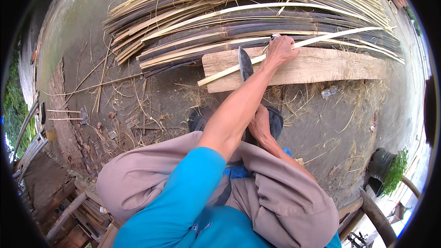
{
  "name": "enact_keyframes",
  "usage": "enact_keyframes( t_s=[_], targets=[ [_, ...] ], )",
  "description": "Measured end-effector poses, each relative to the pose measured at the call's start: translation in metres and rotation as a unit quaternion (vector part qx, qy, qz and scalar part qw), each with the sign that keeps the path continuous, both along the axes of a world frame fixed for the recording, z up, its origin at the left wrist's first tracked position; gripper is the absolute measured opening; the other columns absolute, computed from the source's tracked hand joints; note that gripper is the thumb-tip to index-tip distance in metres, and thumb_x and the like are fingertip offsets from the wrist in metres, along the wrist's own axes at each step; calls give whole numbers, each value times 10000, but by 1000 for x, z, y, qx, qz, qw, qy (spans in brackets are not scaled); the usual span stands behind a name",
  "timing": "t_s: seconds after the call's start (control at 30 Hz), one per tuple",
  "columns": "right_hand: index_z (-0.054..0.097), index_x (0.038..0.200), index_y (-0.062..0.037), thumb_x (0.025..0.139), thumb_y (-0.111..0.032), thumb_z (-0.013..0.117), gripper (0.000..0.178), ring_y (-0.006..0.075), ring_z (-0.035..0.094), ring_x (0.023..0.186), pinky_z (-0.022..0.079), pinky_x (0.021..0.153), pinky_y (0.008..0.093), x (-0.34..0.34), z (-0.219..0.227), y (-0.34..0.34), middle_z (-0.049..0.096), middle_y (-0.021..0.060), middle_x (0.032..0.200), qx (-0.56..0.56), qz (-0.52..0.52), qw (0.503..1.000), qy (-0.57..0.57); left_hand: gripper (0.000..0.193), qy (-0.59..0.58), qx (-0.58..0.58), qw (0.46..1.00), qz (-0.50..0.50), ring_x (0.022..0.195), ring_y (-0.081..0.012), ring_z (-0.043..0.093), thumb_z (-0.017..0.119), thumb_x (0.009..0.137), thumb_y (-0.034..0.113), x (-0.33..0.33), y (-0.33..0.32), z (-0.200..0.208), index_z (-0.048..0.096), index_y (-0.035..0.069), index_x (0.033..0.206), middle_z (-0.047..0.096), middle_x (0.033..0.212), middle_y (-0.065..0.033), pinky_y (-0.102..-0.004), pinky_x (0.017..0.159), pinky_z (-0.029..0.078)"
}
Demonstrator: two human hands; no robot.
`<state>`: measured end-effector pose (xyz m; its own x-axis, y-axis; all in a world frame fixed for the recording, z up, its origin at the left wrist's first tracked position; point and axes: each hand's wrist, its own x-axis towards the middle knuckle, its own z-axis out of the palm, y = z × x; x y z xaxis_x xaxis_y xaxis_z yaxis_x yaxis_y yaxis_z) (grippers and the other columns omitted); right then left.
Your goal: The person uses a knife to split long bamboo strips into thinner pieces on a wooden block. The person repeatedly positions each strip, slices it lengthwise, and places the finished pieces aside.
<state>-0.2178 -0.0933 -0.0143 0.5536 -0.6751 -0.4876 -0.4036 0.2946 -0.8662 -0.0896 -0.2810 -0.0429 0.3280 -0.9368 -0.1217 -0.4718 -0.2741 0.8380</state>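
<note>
My left arm, in a blue sleeve, reaches across to the right, and my left hand [281, 51] is closed around a long pale bamboo strip [337, 36]. The strip slants over a wooden plank [340, 66] on the ground, its near end jutting past the plank's left part. A knife [245, 64] stands with its dark blade against the strip, tip pointing away from me. My right hand [260, 123], low between my knees, is closed on the knife; my left forearm covers part of the blade and that hand.
Beyond the plank lies a wide pile of split bamboo strips [257, 20]. Thin shavings [197, 96] litter the dirt ground. Dark footwear [275, 123] shows under my right hand. A black pot with a green plant [396, 172] stands at the right, near wooden poles [377, 216].
</note>
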Motion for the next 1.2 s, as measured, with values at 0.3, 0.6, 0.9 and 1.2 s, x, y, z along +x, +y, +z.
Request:
enact_keyframes(
  t_s=[0.3, 0.6, 0.9, 1.2],
  targets=[
    [644, 1161, 58, 937, -116, 589, 289, 415, 726, 867, 564, 774, 460, -15, -14, 7, 740, 248, 902, -147, 200, 968, -49, 335, -98, -76, 992, 12, 830, -356, 672, 712, 930, 387, -12, 3, 9, 751, 56, 968, 728, 853, -199, -524, 934, 459],
    [611, 1248, 86, 1036, -143, 537, 321, 320, 749, 950, 552, 830, 425, -23, 13, -9, 750, 247, 1045, -193, -11, 981, -18, 325, -159, 15, 987, -10, 854, -361, 688, 584, 1039, 301, -45, -4, 13, 729, 43, 904, 721, 801, -170, -519, 954, 341],
    [626, 1207, 83, 1006, -187, 584, 339, 393, 736, 1041, 553, 863, 454, -12, 5, 7, 730, 299, 1076, -220, 23, 975, 7, 302, -190, -126, 974, 6, 766, -333, 629, 601, 1026, 292, -52, 14, 1, 684, 69, 840, 694, 764, -137, -487, 885, 339],
    [654, 1167, 72, 994, -187, 610, 314, 289, 744, 931, 577, 786, 403, -20, -16, -3, 746, 220, 1034, -95, 17, 995, -30, 284, -196, -122, 973, 11, 757, -306, 617, 607, 1029, 285, -52, 20, 4, 676, 77, 849, 704, 777, -118, -481, 891, 318]
  ],
)
